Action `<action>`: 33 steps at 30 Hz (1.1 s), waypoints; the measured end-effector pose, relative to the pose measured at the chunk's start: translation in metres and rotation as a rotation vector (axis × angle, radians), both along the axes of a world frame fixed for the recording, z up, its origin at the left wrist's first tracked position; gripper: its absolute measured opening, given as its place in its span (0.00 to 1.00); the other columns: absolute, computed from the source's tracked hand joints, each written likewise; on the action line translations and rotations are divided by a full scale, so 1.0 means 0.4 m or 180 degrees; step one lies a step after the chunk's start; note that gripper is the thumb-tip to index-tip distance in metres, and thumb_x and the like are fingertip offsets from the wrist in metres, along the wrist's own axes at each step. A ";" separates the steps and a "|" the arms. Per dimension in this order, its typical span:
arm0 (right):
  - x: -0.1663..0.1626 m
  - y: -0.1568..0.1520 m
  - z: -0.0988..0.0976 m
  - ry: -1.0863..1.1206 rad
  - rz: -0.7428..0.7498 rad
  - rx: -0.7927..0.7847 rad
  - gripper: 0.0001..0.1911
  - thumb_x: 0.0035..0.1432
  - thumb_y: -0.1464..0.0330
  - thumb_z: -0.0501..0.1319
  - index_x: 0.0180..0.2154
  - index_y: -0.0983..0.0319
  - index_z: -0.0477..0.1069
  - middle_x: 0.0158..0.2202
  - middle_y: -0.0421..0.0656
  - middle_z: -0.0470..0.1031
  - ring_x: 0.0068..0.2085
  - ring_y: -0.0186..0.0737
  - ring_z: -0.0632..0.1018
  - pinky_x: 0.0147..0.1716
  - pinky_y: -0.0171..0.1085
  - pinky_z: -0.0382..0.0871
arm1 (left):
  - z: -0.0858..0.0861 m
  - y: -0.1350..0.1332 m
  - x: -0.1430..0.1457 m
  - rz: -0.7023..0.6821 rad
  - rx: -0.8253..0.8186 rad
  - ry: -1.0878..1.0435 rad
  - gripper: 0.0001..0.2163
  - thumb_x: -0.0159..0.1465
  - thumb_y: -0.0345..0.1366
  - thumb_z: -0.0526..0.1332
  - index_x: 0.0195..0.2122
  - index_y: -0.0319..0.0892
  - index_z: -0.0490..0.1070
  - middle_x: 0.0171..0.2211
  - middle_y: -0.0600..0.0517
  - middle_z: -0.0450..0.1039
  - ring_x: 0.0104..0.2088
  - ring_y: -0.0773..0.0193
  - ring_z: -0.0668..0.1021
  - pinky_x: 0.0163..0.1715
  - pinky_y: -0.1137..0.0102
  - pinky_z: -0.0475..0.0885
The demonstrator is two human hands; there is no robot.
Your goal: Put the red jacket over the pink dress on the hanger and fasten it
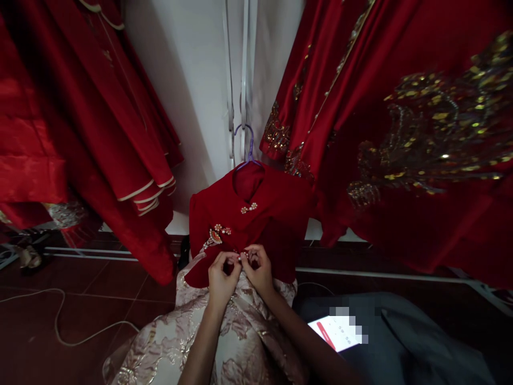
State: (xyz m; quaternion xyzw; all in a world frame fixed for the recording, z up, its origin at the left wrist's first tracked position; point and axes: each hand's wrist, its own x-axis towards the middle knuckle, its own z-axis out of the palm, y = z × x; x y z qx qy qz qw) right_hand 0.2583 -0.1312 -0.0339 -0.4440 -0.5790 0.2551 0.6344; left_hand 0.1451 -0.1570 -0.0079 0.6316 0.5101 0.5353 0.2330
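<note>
I see both hands meeting at the front of a small red jacket (256,214), low on its chest near the hem. Left hand (223,278) has fingers curled in, pinching the fabric edge; right hand (258,270) likewise curled, fingertips pressed w/ the left's at a small pale fastener (241,257) btwn them. What exactly each pinches is too small to tell, but both are closed on the jacket front, knuckles just touching.

Jacket hangs on a purple hanger (247,144) hooked to a white vertical rail (237,80) against the wall. Two more fasteners sit above the hands: a pearl clasp (249,207) at the collar, a beaded one w/ an orange ornament (216,235) to its lower left. Below the jacket a cream and gold brocade skirt (168,347) spreads under my forearms.

Red robes w/ pale trim (100,133) hang at left, a red gown w/ gold embroidery (420,133) at right. A white cable (60,321) trails over the dark red floor; a lit phone (340,331) lies on grey cloth (420,342) at lower right.
</note>
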 end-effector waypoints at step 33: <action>0.015 -0.003 -0.011 0.0431 0.0224 0.0013 0.07 0.54 0.68 0.57 0.37 0.59 0.61 0.30 0.39 0.65 0.30 0.35 0.70 0.29 0.33 0.65 | 0.004 -0.006 -0.002 -0.0008 0.0020 -0.0104 0.07 0.59 0.38 0.60 0.35 0.41 0.72 0.32 0.51 0.72 0.32 0.66 0.75 0.35 0.71 0.71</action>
